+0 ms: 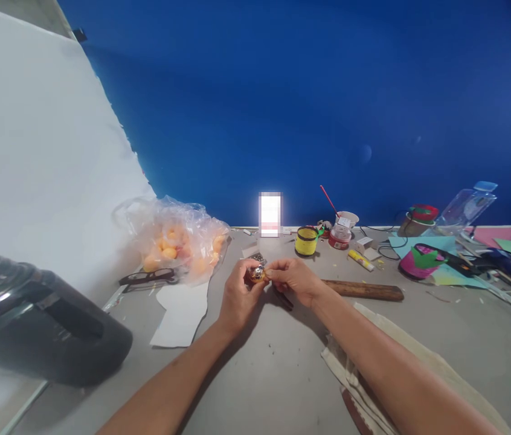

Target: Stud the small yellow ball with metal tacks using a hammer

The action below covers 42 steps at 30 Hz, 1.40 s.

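Observation:
My left hand (240, 290) is closed around a shiny, round metal ball (258, 273) with silver and golden reflections. Thumb and fingers of my right hand (294, 279) pinch together at the ball's right edge; what lies between their tips is too small to make out. Just behind the ball, a small patterned metallic item (258, 258) is partly covered by my left fingers. A wooden handle (364, 290) extends to the right from behind my right wrist. Under my right hand shows a dark curved piece (285, 299), its other end hidden.
A clear bag of orange fruit (174, 241), glasses (149, 277) and white paper (180, 314) lie left, beside a large dark bottle (47, 320). Right are a yellow cup (306, 241), glue stick (360, 260), pink cup (421, 261), plastic bottle (466, 208) and cloth (400, 338).

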Motion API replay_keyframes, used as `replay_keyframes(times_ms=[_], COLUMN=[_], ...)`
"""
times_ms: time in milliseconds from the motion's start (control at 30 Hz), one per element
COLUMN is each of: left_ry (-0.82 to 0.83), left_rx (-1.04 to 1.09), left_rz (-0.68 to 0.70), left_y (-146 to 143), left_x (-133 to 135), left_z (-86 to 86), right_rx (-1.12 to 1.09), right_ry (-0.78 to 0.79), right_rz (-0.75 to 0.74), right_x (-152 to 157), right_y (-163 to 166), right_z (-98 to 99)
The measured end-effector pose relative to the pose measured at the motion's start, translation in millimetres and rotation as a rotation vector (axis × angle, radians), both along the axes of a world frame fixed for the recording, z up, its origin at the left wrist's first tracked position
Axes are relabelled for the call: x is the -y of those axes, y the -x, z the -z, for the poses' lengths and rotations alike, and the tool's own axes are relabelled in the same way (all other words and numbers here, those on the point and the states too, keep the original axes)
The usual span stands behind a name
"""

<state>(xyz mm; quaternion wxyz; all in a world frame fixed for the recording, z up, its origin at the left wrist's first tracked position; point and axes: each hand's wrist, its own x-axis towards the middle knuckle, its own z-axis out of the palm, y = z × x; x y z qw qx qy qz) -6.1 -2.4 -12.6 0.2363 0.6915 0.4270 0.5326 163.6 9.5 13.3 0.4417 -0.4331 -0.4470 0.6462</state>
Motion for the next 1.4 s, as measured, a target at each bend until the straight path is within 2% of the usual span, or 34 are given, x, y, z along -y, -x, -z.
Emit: replay_keyframes(times_ms=[167,267,367,467,533,600,667,767,867,933,1000,1100,1233,1333,1400], left_ry=[-0.161,-0.113,0.091,0.297,0.354,0.373,0.378,0.312,0.126,0.02,-0.013,0.106,0.388,0.449,0.459], left_rx=[-0.062,-0.036,0.033,0.098,0.125,0.149,0.163,0.128,0.024,-0.032,-0.044,0.017,0.17,0.253,0.282], left_rz=[-0.041,-0.035,0.008,0.069,0.114,0.158,0.186,0.169,0.103,0.063,0.041,0.066,0.19,0.229,0.239], left_y=[-1,-1,-2,-3,-2,-2,-1,0,0,0,0,-1,-4,-6,-6], left_x=[1,2,2,2,1,0,0,0,2,4,4,4,3,4,4], left_z=[-1.4,-3.5,-4.7,-4.7,-4.6,-4.6,-4.2,-3.1,-2.7,-3.2,-3.8,-3.9,-4.1,-6.2,-8.3], right_rx=[-0.102,-0.066,0.131,0.41,0.531,0.568,0.532,0.334,0.107,0.019,-0.033,-0.006,0.208,0.315,0.316], right_ry=[0.154,0.098,-0.117,-0.448,-0.637,-0.714,-0.637,-0.292,0.006,0.091,0.135,0.13,-0.086,-0.247,-0.272], right_rz=[-0.065,-0.081,-0.053,-0.048,-0.059,-0.058,-0.052,-0.047,-0.063,-0.082,-0.094,-0.071,-0.054,-0.102,-0.113], right_x=[1,1,-1,-2,-1,0,0,-1,-3,-4,-5,-5,-2,1,1], right_y=[0,-1,-7,-14,-18,-20,-20,-17,-14,-12,-11,-11,-18,-23,-24], right_z=[-3.9,-3.8,-4.0,-7.7,-11.0,-13.1,-12.8,-9.0,-4.6,-2.7,-1.5,-1.8,-8.8,-15.3,-17.2])
